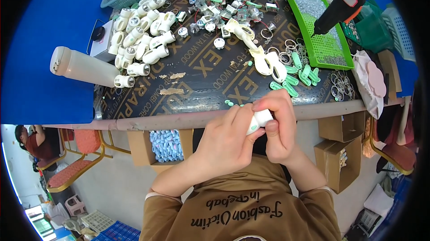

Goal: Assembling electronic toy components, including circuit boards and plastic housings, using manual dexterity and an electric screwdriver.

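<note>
Just in front of the table's near edge, both my hands grip one small white flashlight [260, 121] with a pale green button on its side. My left hand [228, 133] wraps round its left end, and part of it is hidden by those fingers. The fingers and thumb of my right hand [281, 124] press on its right end. Beyond my hands lie several mint green plastic pieces [307, 75] and cream casing halves [264, 61]. A pile of similar white flashlights [143, 39] rests on the table's left part.
Clear and metallic lamp parts [237, 5] are heaped at the back. A bright green tray [320, 30] of small metal parts stands right, under a hanging black electric screwdriver [340, 5]. Metal rings [342, 85] lie near it. A white bottle [85, 67] lies left. Cardboard boxes [338, 160] stand below.
</note>
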Demonstrator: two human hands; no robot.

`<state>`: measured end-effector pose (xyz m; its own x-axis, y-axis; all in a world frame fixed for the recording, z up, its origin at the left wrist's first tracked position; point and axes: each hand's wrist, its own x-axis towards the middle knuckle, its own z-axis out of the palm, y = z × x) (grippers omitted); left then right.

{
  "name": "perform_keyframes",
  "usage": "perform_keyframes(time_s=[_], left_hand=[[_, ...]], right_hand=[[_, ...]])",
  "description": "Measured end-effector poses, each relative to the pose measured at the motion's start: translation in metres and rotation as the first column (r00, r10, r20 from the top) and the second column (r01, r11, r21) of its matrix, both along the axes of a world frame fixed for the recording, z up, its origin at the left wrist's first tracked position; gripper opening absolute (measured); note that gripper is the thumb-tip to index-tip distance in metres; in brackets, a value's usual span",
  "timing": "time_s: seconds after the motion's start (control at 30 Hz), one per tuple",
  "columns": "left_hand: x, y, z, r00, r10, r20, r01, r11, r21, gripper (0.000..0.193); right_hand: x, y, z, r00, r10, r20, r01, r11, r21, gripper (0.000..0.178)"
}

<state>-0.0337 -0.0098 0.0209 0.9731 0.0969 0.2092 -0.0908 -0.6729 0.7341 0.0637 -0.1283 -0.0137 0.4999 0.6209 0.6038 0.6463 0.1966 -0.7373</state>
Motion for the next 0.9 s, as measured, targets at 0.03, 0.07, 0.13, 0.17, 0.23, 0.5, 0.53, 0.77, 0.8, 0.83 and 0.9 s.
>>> perform_keyframes(time_s=[0.03, 0.07, 0.13, 0.17, 0.23, 0.5, 0.53, 0.77, 0.8, 0.83, 0.9], left_hand=[[0.002, -0.001, 0.0, 1.0, 0.018, 0.023, -0.019, 0.999, 0.03, 0.036], [0.003, -0.001, 0.0, 0.998, 0.037, 0.046, -0.04, 0.997, 0.06, 0.035], [0.005, 0.0, 0.0, 0.998, 0.045, 0.044, -0.048, 0.995, 0.084, 0.033], [0.005, 0.001, -0.002, 0.998, 0.053, 0.037, -0.057, 0.993, 0.108, 0.032], [0.004, 0.002, -0.006, 0.997, 0.055, 0.049, -0.06, 0.994, 0.093, 0.03], [0.029, 0.082, 0.008, 0.902, 0.427, 0.061, -0.417, 0.828, 0.374, 0.041], [0.033, 0.108, 0.007, 0.83, 0.516, 0.211, -0.555, 0.733, 0.393, 0.039], [0.062, 0.27, 0.006, 0.607, 0.654, 0.452, -0.785, 0.407, 0.467, 0.038], [0.065, 0.283, -0.001, 0.622, 0.659, 0.423, -0.772, 0.424, 0.474, 0.042], [0.066, 0.292, -0.01, 0.632, 0.656, 0.413, -0.763, 0.434, 0.48, 0.044], [0.072, 0.302, -0.026, 0.629, 0.679, 0.379, -0.763, 0.444, 0.47, 0.052]], right_hand=[[0.001, 0.002, 0.0, 1.0, -0.009, -0.017, 0.01, 1.0, 0.023, 0.024], [0.003, 0.003, -0.001, 1.0, -0.009, -0.015, 0.009, 1.0, 0.024, 0.024], [0.006, 0.006, 0.0, 0.996, 0.012, -0.088, -0.009, 0.999, 0.037, 0.027], [0.006, 0.007, -0.001, 0.996, 0.017, -0.084, -0.013, 0.999, 0.042, 0.027], [0.007, 0.005, 0.0, 0.992, 0.047, -0.12, -0.049, 0.999, -0.01, 0.028], [0.015, -0.024, -0.015, 0.973, -0.132, -0.188, 0.113, 0.988, -0.109, 0.036], [0.016, -0.028, -0.017, 0.978, -0.116, -0.172, 0.095, 0.988, -0.123, 0.035], [0.009, -0.028, -0.016, 0.987, -0.127, -0.097, 0.104, 0.971, -0.215, 0.029], [0.007, -0.026, -0.016, 0.987, -0.136, -0.083, 0.114, 0.968, -0.225, 0.028], [0.004, -0.025, -0.015, 0.987, -0.144, -0.071, 0.124, 0.964, -0.236, 0.027], [0.003, -0.022, -0.015, 0.987, -0.159, 0.023, 0.16, 0.955, -0.248, 0.024]])
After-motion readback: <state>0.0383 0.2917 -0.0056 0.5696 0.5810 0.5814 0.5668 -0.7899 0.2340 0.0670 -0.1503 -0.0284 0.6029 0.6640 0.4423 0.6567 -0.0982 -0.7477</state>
